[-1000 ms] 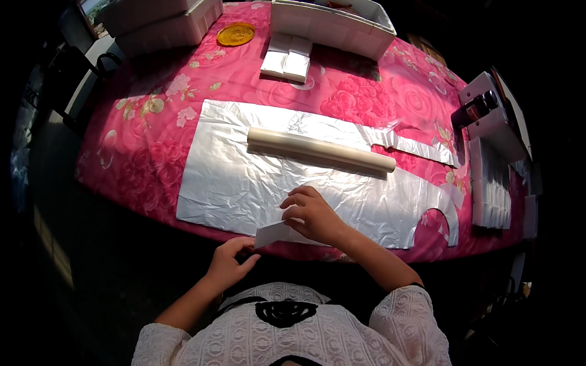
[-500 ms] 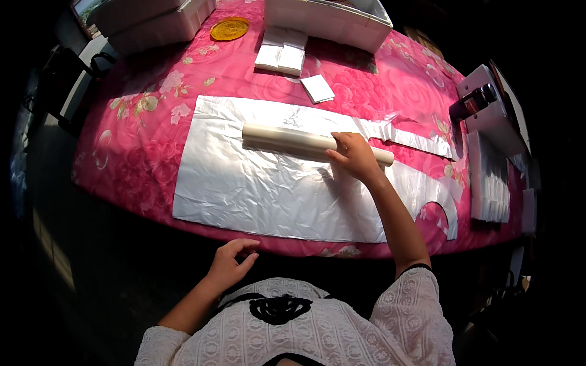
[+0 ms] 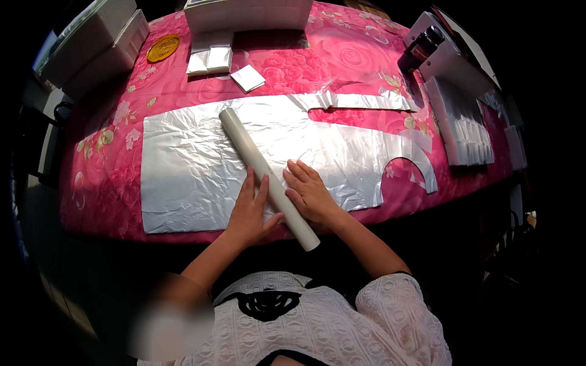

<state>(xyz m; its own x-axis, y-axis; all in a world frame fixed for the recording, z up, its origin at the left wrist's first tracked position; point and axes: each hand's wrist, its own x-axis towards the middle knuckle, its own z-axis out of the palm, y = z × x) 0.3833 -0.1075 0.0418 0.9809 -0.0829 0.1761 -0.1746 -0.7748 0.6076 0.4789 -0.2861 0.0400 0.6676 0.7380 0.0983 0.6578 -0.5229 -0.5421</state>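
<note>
A pale, smooth tube (image 3: 251,151) lies slantwise across a thin, shiny white plastic sheet (image 3: 183,177). Its near end sticks out past the table's front edge. The sheet is creased, with curved cut-outs and strap-like strips on its right side. My left hand (image 3: 249,210) is at the tube's left side, fingers stretched, fingertips close against it. On the other side of the tube, my right hand (image 3: 310,192) rests flat on the sheet with its fingers extended. Neither hand is wrapped round the tube.
A pink floral cloth (image 3: 101,201) covers the table. Folded white packets (image 3: 210,60) and a single white square (image 3: 248,78) lie beyond the sheet, near a yellow disc (image 3: 163,48). White boxes (image 3: 247,15) stand behind. At right are a dark bottle (image 3: 421,49) and a white stack (image 3: 458,128).
The tube has turned from lying nearly crosswise to slanting toward me. My right hand has released its top and lies beside it; my left hand has come up onto the sheet. The view has shifted rightward.
</note>
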